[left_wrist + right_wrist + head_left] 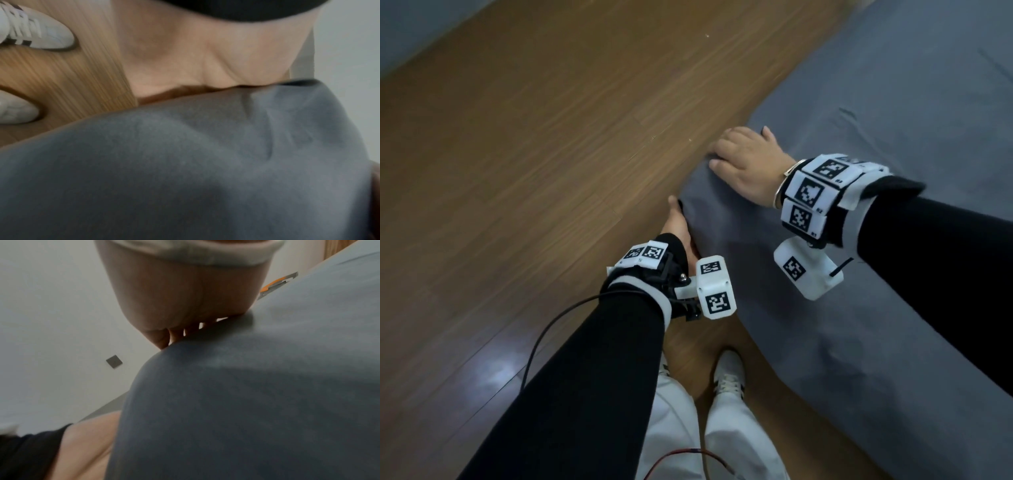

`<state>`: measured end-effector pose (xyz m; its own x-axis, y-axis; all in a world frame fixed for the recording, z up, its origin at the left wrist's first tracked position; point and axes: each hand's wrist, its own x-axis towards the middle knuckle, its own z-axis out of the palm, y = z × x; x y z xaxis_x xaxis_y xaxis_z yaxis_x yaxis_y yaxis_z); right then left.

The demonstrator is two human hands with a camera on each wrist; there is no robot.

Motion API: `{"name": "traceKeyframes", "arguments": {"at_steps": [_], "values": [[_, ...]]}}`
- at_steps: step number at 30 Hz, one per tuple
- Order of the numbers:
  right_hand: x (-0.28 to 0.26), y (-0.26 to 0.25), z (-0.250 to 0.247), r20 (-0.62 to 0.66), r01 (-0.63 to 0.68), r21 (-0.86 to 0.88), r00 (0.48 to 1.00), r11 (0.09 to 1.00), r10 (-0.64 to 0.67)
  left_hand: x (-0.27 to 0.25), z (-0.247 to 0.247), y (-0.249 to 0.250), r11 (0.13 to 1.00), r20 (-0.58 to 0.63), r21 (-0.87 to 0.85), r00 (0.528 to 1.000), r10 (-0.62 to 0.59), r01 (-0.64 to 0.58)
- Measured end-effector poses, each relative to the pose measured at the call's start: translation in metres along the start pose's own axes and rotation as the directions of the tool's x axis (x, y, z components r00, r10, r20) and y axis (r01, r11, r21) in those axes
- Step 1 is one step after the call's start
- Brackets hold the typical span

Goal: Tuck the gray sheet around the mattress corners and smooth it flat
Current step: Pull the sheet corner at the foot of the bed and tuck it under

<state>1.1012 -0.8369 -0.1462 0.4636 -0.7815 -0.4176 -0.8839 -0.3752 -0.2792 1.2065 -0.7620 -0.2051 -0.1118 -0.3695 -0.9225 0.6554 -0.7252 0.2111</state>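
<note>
The gray sheet (859,120) covers the mattress, which fills the right side of the head view. Its near corner (698,198) bulges toward the floor. My right hand (736,157) lies on top of that corner, its fingers (162,339) bent over the edge and its thumb on the top surface. My left hand (678,222) is pressed against the side of the corner, lower down. In the left wrist view only the palm (195,56) shows; the fingers are hidden behind the sheet (185,162). The sheet (246,402) looks mostly flat, with faint creases farther up the bed.
Wooden floor (534,154) runs along the left of the bed. My white shoes (729,373) stand close to the mattress side. A black cable (558,318) hangs from my left wrist. A pale wall (51,305) bears a small grey plate (114,361).
</note>
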Motion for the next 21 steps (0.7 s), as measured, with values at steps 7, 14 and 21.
{"name": "traceKeyframes", "arguments": {"at_steps": [7,14,21], "values": [[-0.010,0.008,-0.004,-0.183,-0.102,0.222,0.972,0.970,0.145,0.005,-0.013,-0.004,0.982,-0.041,0.167,0.995,-0.088,0.094],[-0.013,0.029,0.006,0.012,-0.318,0.169,0.947,0.933,0.321,-0.004,-0.012,0.046,0.553,-0.149,0.821,0.878,0.454,-0.146],[0.008,0.021,-0.013,0.166,-0.143,0.174,0.979,0.974,0.114,-0.031,0.037,0.060,0.331,0.213,0.851,0.845,0.490,-0.407]]}}
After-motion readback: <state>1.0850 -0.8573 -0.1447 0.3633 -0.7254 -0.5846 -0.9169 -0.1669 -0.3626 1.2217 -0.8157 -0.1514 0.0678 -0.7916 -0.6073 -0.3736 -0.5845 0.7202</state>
